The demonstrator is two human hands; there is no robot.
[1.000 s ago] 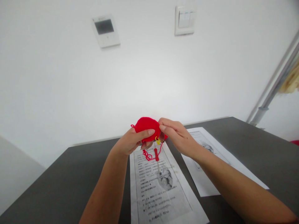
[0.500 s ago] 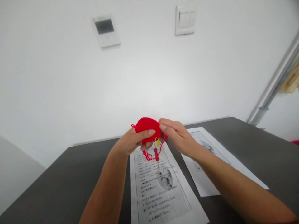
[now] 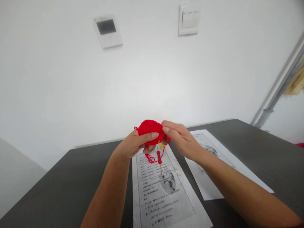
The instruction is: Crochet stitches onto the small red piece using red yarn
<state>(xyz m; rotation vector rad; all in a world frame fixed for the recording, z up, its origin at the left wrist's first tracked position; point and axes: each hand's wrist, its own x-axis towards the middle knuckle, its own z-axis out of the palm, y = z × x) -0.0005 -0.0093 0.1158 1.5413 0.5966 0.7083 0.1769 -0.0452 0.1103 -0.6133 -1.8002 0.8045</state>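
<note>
White paper with dark print, a long sheet [image 3: 163, 205], lies nearest on the dark grey table [image 3: 57, 186], running away from the viewer between the two bare forearms. On it, partly over an oval grey picture, rests a slim tool [image 3: 159, 157] with a red handle and a thin metal shaft pointing back toward the viewer. Loops of red yarn [image 3: 150, 159] lie just beside the handle, and a strand rises from there toward the right hand. To the right, a second printed sheet [image 3: 209, 186] lies at an angle, partly covered by the right forearm. Above the far end of the first sheet, the left hand [image 3: 133, 144] grips a rounded red fabric piece [image 3: 148, 127], thumb flat across its face and fingers curled beneath. The right hand [image 3: 182, 139] has thumb and forefinger pinched together on the piece's right edge; its other fingers are mostly hidden. A small yellow clip [image 3: 161, 145] hangs at the lower edge, between the hands. Beyond the table stands a white wall [image 3: 147, 76] bearing a dark-screened panel [image 3: 108, 31] and a three-part switch [image 3: 189, 20].
</note>
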